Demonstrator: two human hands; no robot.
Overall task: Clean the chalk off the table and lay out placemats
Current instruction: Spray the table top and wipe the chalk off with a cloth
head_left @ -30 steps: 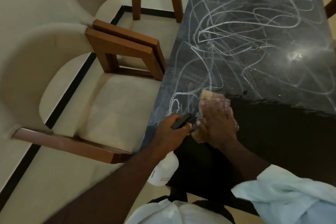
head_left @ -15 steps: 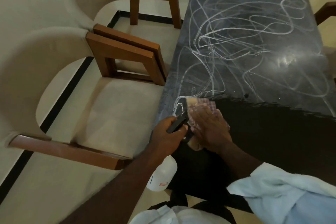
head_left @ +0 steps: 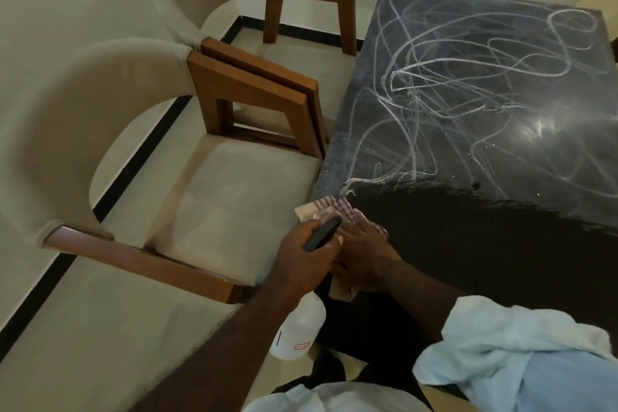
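My left grip (head_left: 306, 246) is curled tight round the black trigger head (head_left: 321, 233) of a spray bottle (head_left: 297, 328), fingers wrapped over the top. The white body hangs below my wrist, just off the left edge of the bench (head_left: 501, 254), with a small label near its base that I can't read. My right grip (head_left: 364, 256) is flat, fingers stretched out and pressing down on a checked cloth (head_left: 331, 206) at the bench's left edge, right against my left knuckles. The front of the cloth pokes out past my fingertips and laps a little over the left edge of the bench, and another pale corner of it shows under my wrist on the near side. The near part of the bench top is dark, wet-looking and glossy. Its boundary runs raggedly across from just beyond the cloth toward the right side. Beyond that line, the far part of the bench is covered in white chalk scribbles (head_left: 468, 84), loops and tangles over a greyish haze, with a light glinting off the top toward the right edge. My pale blue sleeve (head_left: 501, 348) is bunched up over the near edge of the bench. Along the left side of the bench stand two beige upholstered chairs with brown wooden arms, the near chair (head_left: 217, 207) level with the cloth and the far chair (head_left: 301, 10) up by the far corner, their arms almost touching.
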